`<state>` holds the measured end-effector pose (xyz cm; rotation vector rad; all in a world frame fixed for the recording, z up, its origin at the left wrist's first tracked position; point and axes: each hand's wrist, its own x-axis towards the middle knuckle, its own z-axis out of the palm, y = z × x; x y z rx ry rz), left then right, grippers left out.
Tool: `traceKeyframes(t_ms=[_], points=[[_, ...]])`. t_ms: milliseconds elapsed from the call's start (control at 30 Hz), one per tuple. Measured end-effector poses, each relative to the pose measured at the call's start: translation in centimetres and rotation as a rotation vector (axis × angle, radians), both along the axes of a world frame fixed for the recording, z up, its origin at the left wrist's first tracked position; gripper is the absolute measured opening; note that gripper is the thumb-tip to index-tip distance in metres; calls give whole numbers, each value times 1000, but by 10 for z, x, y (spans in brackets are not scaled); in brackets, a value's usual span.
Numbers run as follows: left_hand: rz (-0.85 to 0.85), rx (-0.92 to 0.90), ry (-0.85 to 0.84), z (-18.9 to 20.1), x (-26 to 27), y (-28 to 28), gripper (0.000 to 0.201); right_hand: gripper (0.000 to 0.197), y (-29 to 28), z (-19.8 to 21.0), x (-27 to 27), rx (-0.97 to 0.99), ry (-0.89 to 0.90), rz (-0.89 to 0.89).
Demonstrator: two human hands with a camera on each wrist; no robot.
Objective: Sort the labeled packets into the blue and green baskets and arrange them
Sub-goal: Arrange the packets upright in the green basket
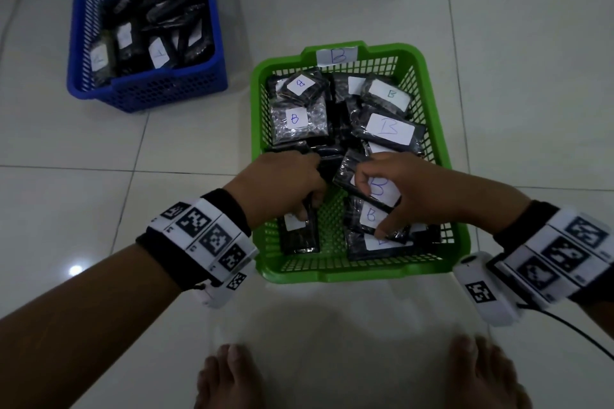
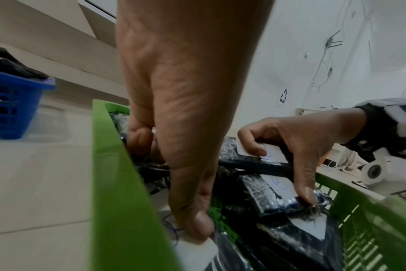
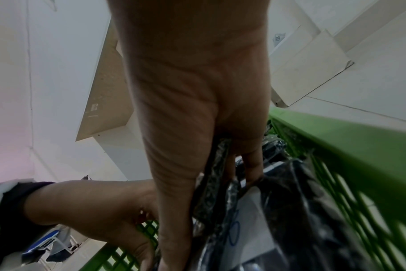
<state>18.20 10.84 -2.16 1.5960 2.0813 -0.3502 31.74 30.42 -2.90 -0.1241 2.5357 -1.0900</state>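
Black packet pinched in right hand

Home-like room — glossy tile floor, bare feet

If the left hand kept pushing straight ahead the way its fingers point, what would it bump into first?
Most likely the clear-wrapped packet labeled B, which lies just beyond the left hand on that side of the green basket. The fingers are already curled on a dark packet, so the depth between is uncertain.
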Motion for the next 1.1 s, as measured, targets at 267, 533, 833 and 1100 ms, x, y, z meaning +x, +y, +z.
traceKeyframes(t_ms=[267,533,833,1100], points=[[-3,70,-187,-1,-2,8,20,60,7,2,2,-36,26,-70],[-13,187,-110,1,10,7,39,58,16,3,5,-12,23,-106],[54,-28,165,-5,29,9,80,56,16,0,4,5,-15,-119],[29,-144,273,27,7,9,59,55,16,1,4,18,-33,-114]])
